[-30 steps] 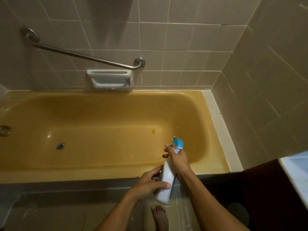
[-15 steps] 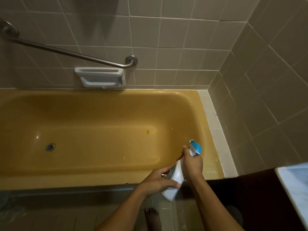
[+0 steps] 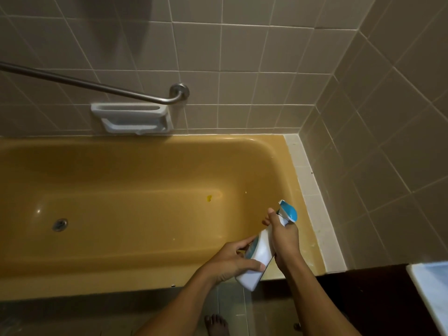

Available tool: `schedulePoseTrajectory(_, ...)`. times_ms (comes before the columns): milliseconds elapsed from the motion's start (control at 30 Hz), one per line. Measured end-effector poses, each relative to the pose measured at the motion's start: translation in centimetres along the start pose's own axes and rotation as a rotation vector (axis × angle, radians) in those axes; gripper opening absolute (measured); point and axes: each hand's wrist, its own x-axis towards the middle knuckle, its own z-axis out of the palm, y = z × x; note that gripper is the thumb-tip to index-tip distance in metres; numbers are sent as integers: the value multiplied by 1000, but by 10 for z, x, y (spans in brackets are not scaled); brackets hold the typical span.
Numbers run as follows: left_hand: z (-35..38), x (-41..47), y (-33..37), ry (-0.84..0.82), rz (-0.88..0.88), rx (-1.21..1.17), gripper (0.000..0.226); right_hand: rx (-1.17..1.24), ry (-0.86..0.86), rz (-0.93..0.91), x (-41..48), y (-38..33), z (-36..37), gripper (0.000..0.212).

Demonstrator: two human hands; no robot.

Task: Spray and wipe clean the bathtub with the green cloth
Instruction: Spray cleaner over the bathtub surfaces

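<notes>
Diagonally, spray bottle [image 3: 260,253] clasped by left hand [image 3: 232,260] low, right hand [image 3: 283,241] high, nozzle [image 3: 289,210] end far-right.

Single wide-angle view from the person's head, standing just outside the mustard-yellow bathtub [image 3: 126,241], facing forward and steeply down across its near rim toward the tiled back wall [image 3: 242,57], close enough that the tub overruns the frame's left edge.

Dim, warm light w/ soft shadow on wall tiles [image 3: 116,30] up top. Small glare spot on bathtub [image 3: 145,166] floor. Wide-angle bend at edges, focus sharp.
</notes>
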Motion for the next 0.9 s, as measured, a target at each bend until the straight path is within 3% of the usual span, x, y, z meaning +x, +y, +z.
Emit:
schedulePoseTrajectory(200, -16, 19, 12, 33, 10, 20, 94, -18, 33, -2, 22, -12, 16, 36)
schedulePoseTrajectory(367, -28, 26, 16, 86, 21, 1, 98, 33, -114, -65, 33, -23, 30, 19)
schedulePoseTrajectory(567, -44, 13, 13, 122, 53, -44, 96, -19, -118, -86, 25, -27, 52, 24)
schedulePoseTrajectory(767, -65, -13, 1, 169, 72, -105, 87, 7, -288, -108, 3, -29, 79, 19)
schedulePoseTrajectory(900, -82, -34, -14, 196, 78, -110, 91, -41, -249, -77, -11, -19, 107, 15)
